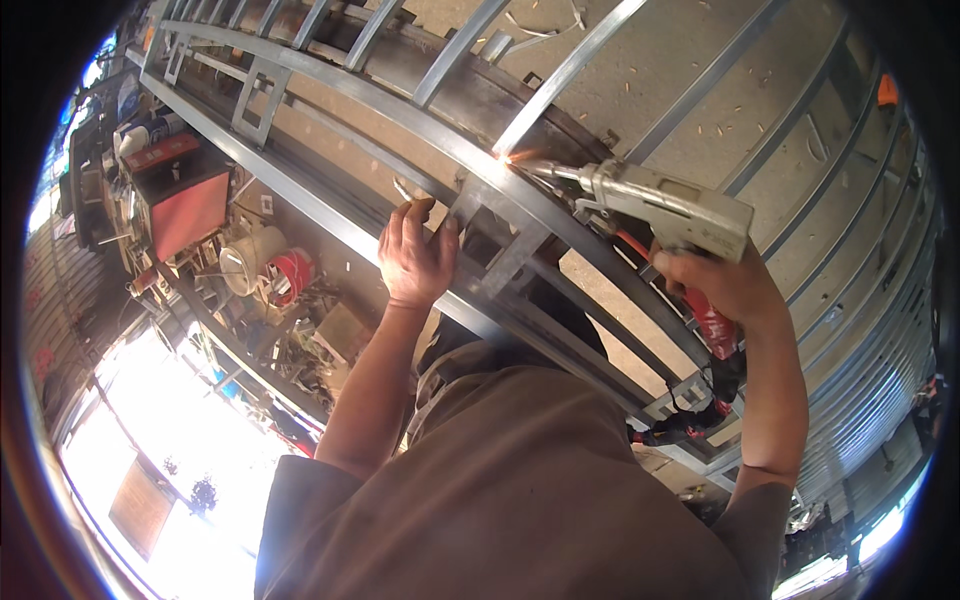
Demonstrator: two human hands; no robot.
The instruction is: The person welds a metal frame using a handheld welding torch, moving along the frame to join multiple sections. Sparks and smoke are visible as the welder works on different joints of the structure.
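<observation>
My right hand (728, 284) is closed round the red grip of a pale metal welding gun (680, 205). The gun's narrow nozzle points left, and a bright spark (506, 158) glows at its tip. That glow sits where a slanting bar (565, 82) meets a long curved rail (400, 105) of a silver metal frame. To the left, my left hand (415, 262) hangs over the frame's near rail (345, 225) with fingers curled. A small brown piece and a thin pale tip show at its fingers; what they are I cannot make out.
Slatted metal bars spread across the far and right sides. A red-topped box (185, 205), a pale bucket (250, 258) and a red bucket (290, 277) stand at the left among clutter. A dark cable (715, 405) trails below the gun. Small bits litter the floor.
</observation>
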